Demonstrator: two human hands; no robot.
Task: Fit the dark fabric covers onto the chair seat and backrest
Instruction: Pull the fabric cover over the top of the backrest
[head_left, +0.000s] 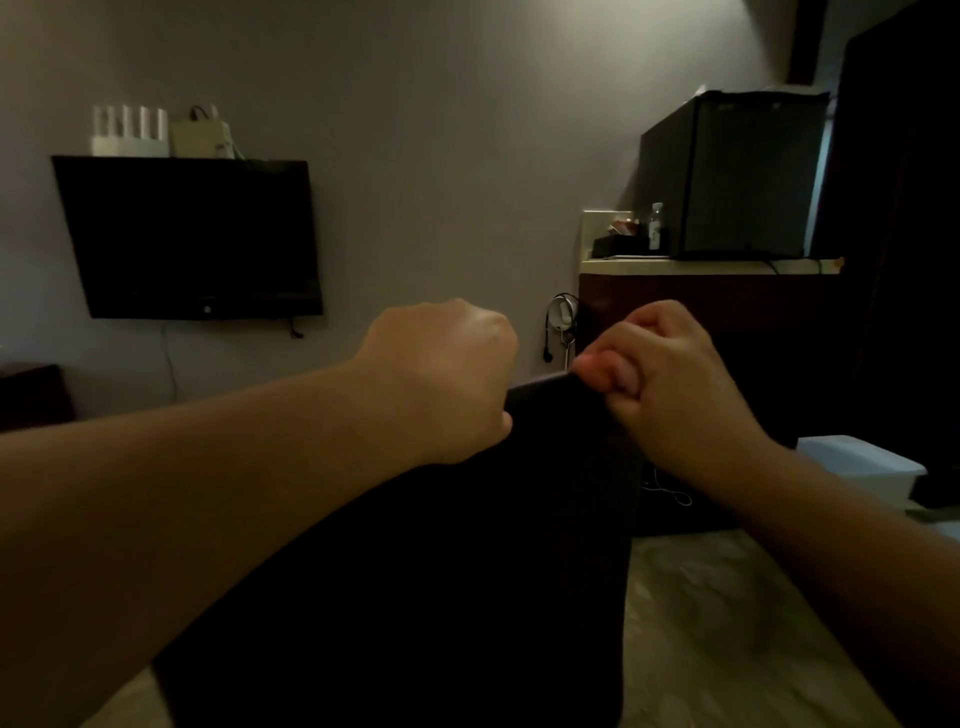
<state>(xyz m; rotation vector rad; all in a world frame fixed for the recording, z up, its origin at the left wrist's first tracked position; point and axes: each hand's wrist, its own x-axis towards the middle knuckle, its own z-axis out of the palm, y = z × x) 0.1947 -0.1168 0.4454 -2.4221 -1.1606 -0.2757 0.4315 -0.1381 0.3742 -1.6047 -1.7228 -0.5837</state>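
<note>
Cover (415, 582): nearest me, a dark fabric sheet hanging from both hands down to the bottom edge, its top edge stretched between them; I can't make out the chair under it.
Left hand (441, 379): forearm reaches in from lower left, back of the hand up, fingers curled down over the cover's top edge, clenched on it.
Right hand (670, 384): comes in from lower right, fingers (605, 371) bunched and pinching the cover's top corner.
Writing: I read none; the room is dim and blurred.
TV (192, 239): dark, on the wall, left.
Router (130, 130): white, above the TV.
Counter (701, 266): right, carrying a black fridge (727, 176) and a bottle (656, 226).
Floor (727, 623): pale, patterned.
</note>
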